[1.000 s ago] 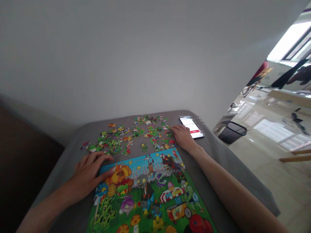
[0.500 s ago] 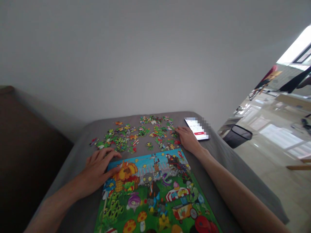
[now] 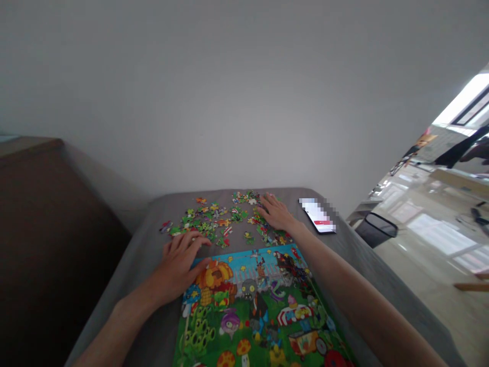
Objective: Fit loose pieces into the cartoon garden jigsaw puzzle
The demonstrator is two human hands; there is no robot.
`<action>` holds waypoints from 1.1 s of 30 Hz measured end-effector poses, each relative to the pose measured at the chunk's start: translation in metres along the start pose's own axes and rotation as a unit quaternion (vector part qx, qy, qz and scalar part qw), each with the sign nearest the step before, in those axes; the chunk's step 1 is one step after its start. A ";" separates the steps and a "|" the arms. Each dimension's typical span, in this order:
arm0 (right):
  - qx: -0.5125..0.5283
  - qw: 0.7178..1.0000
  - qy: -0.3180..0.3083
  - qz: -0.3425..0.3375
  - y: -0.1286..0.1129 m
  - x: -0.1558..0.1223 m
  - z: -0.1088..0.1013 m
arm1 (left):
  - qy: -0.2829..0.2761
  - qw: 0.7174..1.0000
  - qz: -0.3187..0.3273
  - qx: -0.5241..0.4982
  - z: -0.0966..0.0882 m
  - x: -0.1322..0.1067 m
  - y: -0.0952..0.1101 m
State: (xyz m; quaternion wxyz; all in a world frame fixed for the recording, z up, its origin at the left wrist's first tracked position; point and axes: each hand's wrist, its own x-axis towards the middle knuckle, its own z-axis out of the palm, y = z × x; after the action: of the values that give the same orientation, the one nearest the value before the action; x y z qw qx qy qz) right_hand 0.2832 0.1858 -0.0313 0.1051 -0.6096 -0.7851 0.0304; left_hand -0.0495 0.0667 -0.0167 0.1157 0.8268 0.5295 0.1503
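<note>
A colourful cartoon picture board [image 3: 248, 295] lies flat in front of me, with its lower part cut off by the frame. My left hand [image 3: 179, 267] rests at its upper left corner, thumb on the picture and fingers loosely curved and apart. Beyond the board's far edge, loose jigsaw pieces [image 3: 204, 220] are scattered in a wide patch. Over the right part of that patch reaches my right hand [image 3: 277, 213], palm down with fingers stretched out, covering some pieces. I see nothing gripped in either hand.
Everything lies on a grey cloth-covered table [image 3: 148, 229] against a pale wall [image 3: 244, 102]. A phone [image 3: 318, 216] with a lit screen is to the right of the pieces. Brown furniture [image 3: 57, 214] stands at left, and a dark mesh bin [image 3: 376, 229] on the floor at right.
My right hand has moved from beside the phone leftward and away from me, onto the jigsaw pieces. My left hand stays at the board's corner. The whole view has shifted slightly.
</note>
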 end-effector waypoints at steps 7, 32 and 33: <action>0.010 0.999 -0.037 -0.014 -0.007 -0.018 0.009 | -0.010 1.000 0.015 -0.008 0.002 -0.002 0.004; 0.355 0.929 -0.082 -0.070 0.027 -0.086 -0.066 | 0.034 0.997 0.058 0.040 0.002 0.001 -0.002; 0.372 0.920 -0.100 -0.073 0.030 -0.100 -0.069 | 0.029 0.997 0.067 0.040 0.001 0.000 0.001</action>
State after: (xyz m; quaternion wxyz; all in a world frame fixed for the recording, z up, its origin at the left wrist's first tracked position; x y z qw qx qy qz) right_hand 0.3489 0.0918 0.0180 0.2470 -0.4613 -0.7662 0.3731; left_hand -0.0483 0.0664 -0.0172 0.0572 0.8596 0.4816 0.1606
